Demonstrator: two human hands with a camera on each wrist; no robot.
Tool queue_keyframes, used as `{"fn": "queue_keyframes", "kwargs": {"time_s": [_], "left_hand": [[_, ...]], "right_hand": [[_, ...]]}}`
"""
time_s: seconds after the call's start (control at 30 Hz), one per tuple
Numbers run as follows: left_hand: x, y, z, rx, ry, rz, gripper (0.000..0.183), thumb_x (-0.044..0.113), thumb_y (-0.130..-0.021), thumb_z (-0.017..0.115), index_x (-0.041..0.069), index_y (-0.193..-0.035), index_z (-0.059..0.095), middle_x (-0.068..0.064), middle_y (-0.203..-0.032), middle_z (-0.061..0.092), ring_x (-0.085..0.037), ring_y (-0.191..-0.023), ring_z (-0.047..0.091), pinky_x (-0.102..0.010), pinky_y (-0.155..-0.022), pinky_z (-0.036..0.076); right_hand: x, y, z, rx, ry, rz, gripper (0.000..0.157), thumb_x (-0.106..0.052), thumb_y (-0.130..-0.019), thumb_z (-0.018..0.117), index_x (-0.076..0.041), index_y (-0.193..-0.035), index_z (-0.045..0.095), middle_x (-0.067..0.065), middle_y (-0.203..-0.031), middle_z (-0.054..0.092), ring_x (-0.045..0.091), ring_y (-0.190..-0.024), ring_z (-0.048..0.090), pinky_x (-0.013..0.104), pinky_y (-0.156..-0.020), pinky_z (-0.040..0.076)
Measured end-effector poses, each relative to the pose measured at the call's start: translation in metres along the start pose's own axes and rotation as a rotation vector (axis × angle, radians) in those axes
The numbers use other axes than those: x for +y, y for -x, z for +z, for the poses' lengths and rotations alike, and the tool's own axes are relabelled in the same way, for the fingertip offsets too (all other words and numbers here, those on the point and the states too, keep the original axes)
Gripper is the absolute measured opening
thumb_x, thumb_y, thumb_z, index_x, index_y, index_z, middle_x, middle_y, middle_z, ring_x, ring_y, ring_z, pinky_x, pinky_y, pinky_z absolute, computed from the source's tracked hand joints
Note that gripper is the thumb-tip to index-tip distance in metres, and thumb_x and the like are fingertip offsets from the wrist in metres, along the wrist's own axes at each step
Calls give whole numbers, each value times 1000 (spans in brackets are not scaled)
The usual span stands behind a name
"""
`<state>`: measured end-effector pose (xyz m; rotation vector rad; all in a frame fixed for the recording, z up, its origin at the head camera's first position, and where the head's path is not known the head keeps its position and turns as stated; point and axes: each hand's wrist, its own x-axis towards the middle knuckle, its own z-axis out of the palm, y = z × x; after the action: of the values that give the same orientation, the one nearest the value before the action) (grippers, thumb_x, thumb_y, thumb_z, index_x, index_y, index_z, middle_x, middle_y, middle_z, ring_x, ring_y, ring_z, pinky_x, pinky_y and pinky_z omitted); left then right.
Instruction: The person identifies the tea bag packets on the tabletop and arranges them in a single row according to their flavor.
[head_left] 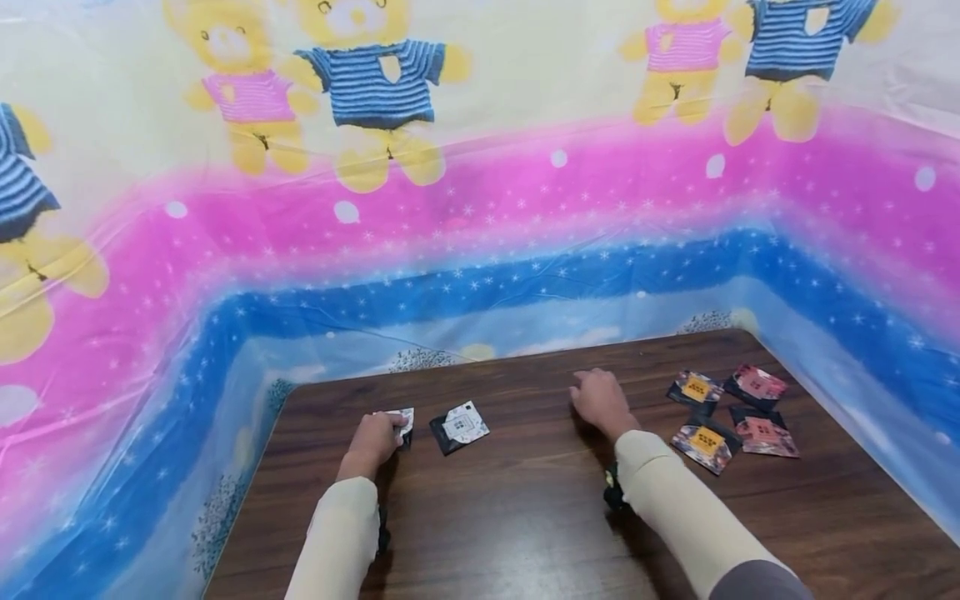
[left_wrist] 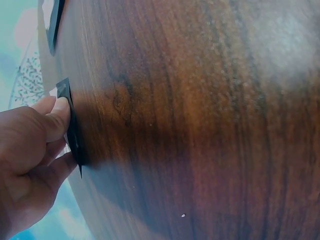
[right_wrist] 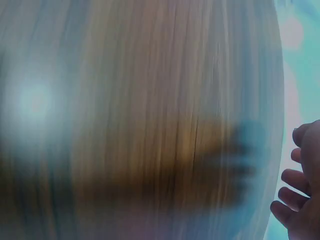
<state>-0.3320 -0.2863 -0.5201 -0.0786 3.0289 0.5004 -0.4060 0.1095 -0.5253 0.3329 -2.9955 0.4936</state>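
Note:
At the left of the table, my left hand [head_left: 371, 443] pinches a small flat white-and-black packet [head_left: 407, 427]. In the left wrist view the thumb presses on the dark face of that packet [left_wrist: 73, 127], its edge at the table top, with fingers behind it. Just to the right lies another white-and-black packet [head_left: 461, 426]. My right hand [head_left: 602, 402] is over the table's far middle, holding nothing. Its fingers [right_wrist: 294, 197] are loosely bent in the right wrist view, apart from the wood.
On the right of the brown wooden table [head_left: 510, 517] lie two packets with orange labels, one orange-labelled packet [head_left: 705, 443] being nearer, and two red-pink ones, including a nearer red-pink packet [head_left: 765, 432]. A bear-printed cloth [head_left: 487, 200] hangs around the table's far and side edges.

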Motion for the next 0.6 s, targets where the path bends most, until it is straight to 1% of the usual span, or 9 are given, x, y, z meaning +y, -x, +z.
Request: {"fn": "queue_keyframes", "kwargs": {"time_s": [0.17, 0.3, 0.4, 0.43, 0.5, 0.6], "left_hand": [[0, 1, -3, 13, -19, 30, 39, 5, -96, 68, 12, -134, 69, -28, -130, 65, -40, -115, 64, -50, -94, 55], [1, 0, -5, 8, -21, 45, 38, 5, -96, 68, 10, -134, 69, -28, -131, 65, -41, -118, 63, -52, -96, 54], [2, -2, -5, 2, -29, 49, 38, 5, -96, 68, 10, -133, 69, -28, -131, 65, -41, -117, 63, -52, -96, 54], [2, -2, -5, 1, -30, 49, 38, 5, -96, 68, 10, -133, 69, -28, -130, 65, -41, -116, 64, -52, -96, 54], [2, -1, -5, -1, -30, 48, 37, 5, -96, 68, 10, -133, 70, -28, -129, 66, -40, -113, 64, -51, -94, 55], [-1, 0, -3, 1, -24, 49, 37, 5, -96, 68, 10, -133, 70, -28, -128, 66, -39, -111, 65, -50, -91, 55]], "right_hand": [[53, 5, -19, -8, 16, 75, 46, -21, -105, 50, 8, -139, 57, 34, -137, 57, 51, -131, 49, 61, -110, 40], [91, 10, -33, 15, 108, 135, 43, -19, -104, 46, 11, -131, 61, 36, -128, 60, 51, -122, 52, 62, -107, 41], [116, 17, -38, 13, 130, 197, 43, -19, -104, 45, 15, -124, 62, 40, -124, 59, 55, -117, 51, 65, -104, 41], [124, 19, -39, 1, 129, 212, 43, -18, -104, 45, 16, -124, 61, 41, -124, 58, 56, -116, 50, 66, -104, 40], [135, 24, -38, -29, 123, 231, 44, -17, -104, 45, 16, -128, 59, 43, -129, 54, 57, -120, 47, 67, -105, 39], [145, 28, -36, -55, 149, 200, 43, -15, -103, 50, 17, -132, 57, 42, -132, 53, 55, -122, 48, 65, -108, 38]]}}
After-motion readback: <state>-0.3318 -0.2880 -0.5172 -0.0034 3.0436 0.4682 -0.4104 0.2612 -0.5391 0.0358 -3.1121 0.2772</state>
